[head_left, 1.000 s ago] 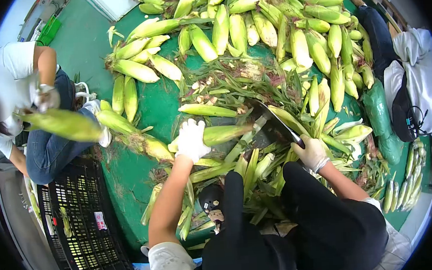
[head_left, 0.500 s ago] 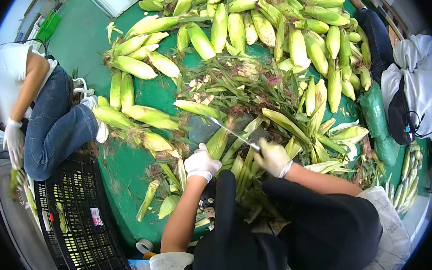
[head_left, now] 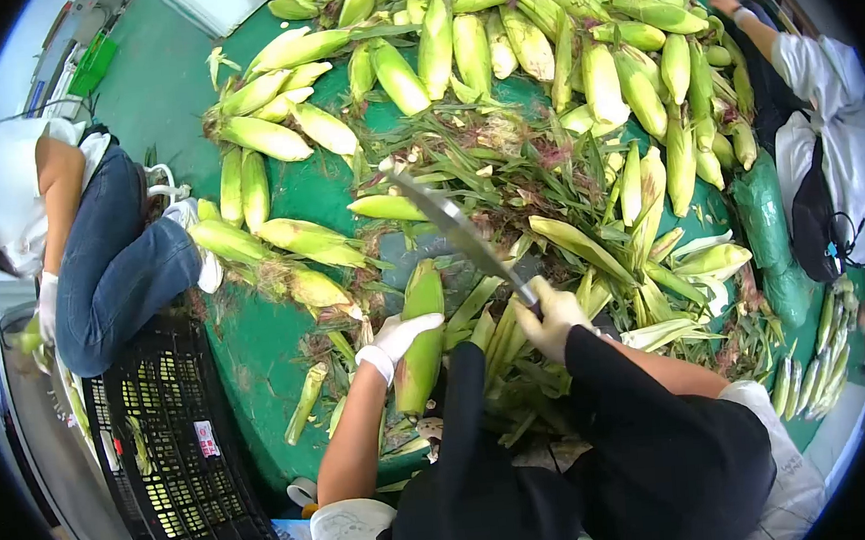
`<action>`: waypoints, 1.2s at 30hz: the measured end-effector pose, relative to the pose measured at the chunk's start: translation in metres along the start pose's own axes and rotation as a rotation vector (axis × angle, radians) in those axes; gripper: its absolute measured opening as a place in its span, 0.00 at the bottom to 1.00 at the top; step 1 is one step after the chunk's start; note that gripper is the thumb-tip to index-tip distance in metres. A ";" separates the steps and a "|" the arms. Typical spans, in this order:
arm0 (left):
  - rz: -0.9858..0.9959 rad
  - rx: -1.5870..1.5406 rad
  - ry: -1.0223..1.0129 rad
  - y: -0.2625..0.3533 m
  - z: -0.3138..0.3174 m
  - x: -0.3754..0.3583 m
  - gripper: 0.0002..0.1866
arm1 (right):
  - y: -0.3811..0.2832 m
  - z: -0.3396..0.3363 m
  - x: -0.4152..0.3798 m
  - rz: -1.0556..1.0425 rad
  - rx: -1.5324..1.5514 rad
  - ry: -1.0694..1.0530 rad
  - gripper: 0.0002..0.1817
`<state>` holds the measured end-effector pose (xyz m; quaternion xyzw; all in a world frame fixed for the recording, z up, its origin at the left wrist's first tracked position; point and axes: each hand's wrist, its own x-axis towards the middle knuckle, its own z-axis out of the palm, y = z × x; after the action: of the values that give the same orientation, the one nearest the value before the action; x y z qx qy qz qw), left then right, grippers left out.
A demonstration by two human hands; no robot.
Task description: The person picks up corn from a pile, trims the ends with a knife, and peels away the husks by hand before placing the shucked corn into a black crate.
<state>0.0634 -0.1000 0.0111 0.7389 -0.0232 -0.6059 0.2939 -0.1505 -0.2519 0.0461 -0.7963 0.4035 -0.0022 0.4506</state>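
Corn ear (head_left: 419,336) in left grip (head_left: 394,337)

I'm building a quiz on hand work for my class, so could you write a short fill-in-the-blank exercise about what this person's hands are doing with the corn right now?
1. The right hand grips the handle of a large ____, its blade raised.
2. The left hand wears a white ____ and holds an ear of corn.
3. The ear of corn is still wrapped in its green ____.
4. The crate beside the green mat is ____ in colour.

Missing words: knife; glove; husk; black
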 end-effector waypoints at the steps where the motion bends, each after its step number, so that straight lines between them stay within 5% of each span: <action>1: -0.010 -0.034 -0.049 -0.006 -0.002 0.010 0.36 | 0.009 0.008 0.004 -0.030 -0.125 -0.019 0.12; 2: -0.007 -0.025 -0.055 -0.004 -0.003 0.011 0.36 | 0.006 0.009 0.010 0.095 -0.262 -0.156 0.14; 5: 0.018 -0.150 -0.071 0.001 -0.004 0.006 0.34 | 0.064 0.047 0.010 0.207 -0.006 -0.165 0.21; 8: 0.154 -0.226 -0.134 0.067 0.004 -0.007 0.26 | 0.069 0.038 0.018 0.257 0.040 -0.300 0.27; 10: 0.070 -0.439 -0.279 0.127 0.027 0.016 0.19 | 0.075 0.045 0.013 0.261 -0.010 -0.243 0.27; 14: 0.335 -0.745 -0.603 0.263 0.127 0.072 0.24 | 0.071 0.049 0.008 0.132 0.157 -0.048 0.28; 15: 0.384 -0.794 -0.885 0.296 0.147 0.090 0.24 | 0.076 0.054 0.006 0.101 0.091 -0.003 0.28; 17: 0.562 -0.890 -0.764 0.334 0.178 0.081 0.24 | 0.081 0.051 0.012 0.172 0.058 -0.135 0.26; 18: 0.840 -0.876 -0.914 0.342 0.178 0.089 0.23 | 0.083 0.051 0.015 0.246 0.026 -0.246 0.24; 20: 0.990 -0.846 -0.639 0.337 0.145 0.067 0.20 | 0.098 0.061 0.017 0.362 0.182 -0.271 0.20; 22: 1.171 -0.542 -0.058 0.289 0.075 0.078 0.15 | 0.098 0.060 0.016 0.407 0.387 -0.252 0.16; 24: 0.909 -0.532 0.685 0.227 0.014 0.061 0.08 | 0.101 0.058 0.016 0.358 0.308 -0.259 0.21; 25: 1.022 -0.531 0.813 0.180 -0.041 0.096 0.10 | 0.094 0.052 0.015 0.326 0.323 -0.264 0.20; 26: 1.002 -0.592 1.296 0.128 -0.085 0.144 0.20 | 0.085 0.046 0.014 0.298 0.331 -0.271 0.20; 28: 0.077 -0.045 1.603 0.081 -0.108 0.115 0.37 | 0.078 0.044 0.013 0.236 0.307 -0.239 0.21; 30: 0.004 0.349 1.639 0.058 -0.092 0.126 0.49 | 0.075 0.046 0.013 0.222 0.340 -0.202 0.21; 32: -0.112 0.480 1.465 0.068 -0.072 0.119 0.50 | 0.087 0.052 0.018 0.221 0.331 -0.214 0.21; 35: -0.178 0.190 1.315 0.056 -0.088 0.136 0.47 | 0.099 0.053 0.023 0.322 0.375 -0.256 0.20; 36: 0.013 -0.308 1.013 0.043 -0.092 0.133 0.43 | 0.089 0.047 0.023 0.382 0.423 -0.275 0.20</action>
<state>0.1964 -0.1502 -0.0779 0.8872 0.2062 -0.1675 0.3773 -0.1752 -0.2570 -0.0538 -0.5879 0.4716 0.1062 0.6487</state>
